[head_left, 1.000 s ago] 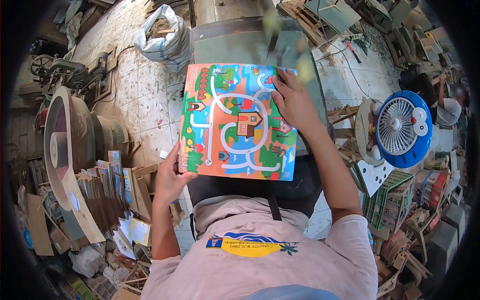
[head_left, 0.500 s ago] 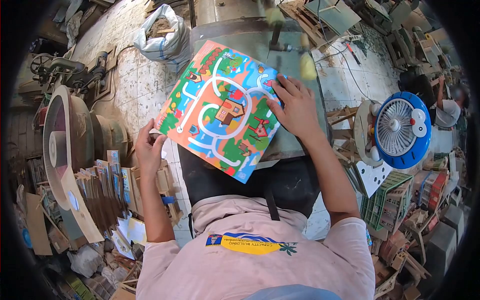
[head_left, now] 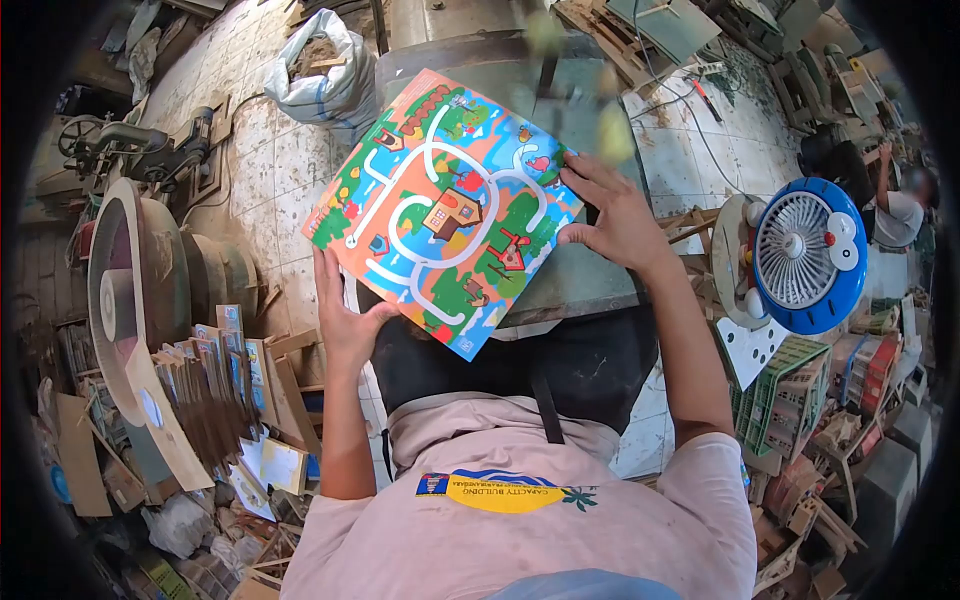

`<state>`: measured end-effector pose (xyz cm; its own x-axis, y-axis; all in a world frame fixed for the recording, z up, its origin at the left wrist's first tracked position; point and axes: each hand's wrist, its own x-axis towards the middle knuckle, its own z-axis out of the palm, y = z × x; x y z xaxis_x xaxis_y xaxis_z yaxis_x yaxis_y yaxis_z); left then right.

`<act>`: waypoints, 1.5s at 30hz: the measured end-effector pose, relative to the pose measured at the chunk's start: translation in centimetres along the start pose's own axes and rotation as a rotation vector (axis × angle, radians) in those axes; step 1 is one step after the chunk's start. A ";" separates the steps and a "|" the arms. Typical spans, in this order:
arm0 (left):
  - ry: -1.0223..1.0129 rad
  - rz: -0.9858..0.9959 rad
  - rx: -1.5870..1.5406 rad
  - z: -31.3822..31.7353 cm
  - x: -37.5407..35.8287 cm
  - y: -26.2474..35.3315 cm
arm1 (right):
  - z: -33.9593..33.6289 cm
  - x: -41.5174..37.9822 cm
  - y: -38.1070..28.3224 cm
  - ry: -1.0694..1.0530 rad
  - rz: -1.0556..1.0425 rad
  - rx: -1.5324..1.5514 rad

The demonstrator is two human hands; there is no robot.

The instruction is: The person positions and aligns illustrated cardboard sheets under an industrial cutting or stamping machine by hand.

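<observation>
A square board (head_left: 470,215) with a bright printed picture and white curved tracks is held at a slant above the dark green work surface (head_left: 590,290). My left hand (head_left: 350,320) grips its lower left edge, thumb apart from the fingers. On the right edge, my right hand (head_left: 615,215) holds the board between thumb and fingers. Beyond the board is a blurred machine part with yellowish knobs (head_left: 615,135).
At left stand a large wheel-like machine (head_left: 130,300) and a row of thin boards (head_left: 205,390). A white sack (head_left: 325,95) sits at the back. At right are a blue fan (head_left: 805,255), a green crate (head_left: 785,395) and another person (head_left: 900,220) farther off.
My left hand has slid along the board's lower left edge towards its near corner, with the thumb spread wider. The board has shifted slightly left and away, and my right hand has moved right.
</observation>
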<state>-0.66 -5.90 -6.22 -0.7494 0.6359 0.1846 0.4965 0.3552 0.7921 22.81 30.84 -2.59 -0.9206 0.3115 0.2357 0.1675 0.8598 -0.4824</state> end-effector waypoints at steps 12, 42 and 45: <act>-0.114 0.036 -0.159 -1.4 6.1 -1.8 | 2.1 -0.8 -2.4 0.132 0.114 -0.104; -0.204 0.027 0.095 0.3 1.4 3.0 | 1.3 -0.4 -2.7 0.031 0.158 -0.037; -0.212 0.047 0.073 0.0 2.3 2.5 | 1.6 -0.5 -3.0 0.082 0.131 -0.032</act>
<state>-1.14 -3.55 -3.82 -0.6198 0.7798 0.0877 0.5645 0.3654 0.7402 22.24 27.46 -2.58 -0.8583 0.4526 0.2417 0.2964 0.8218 -0.4866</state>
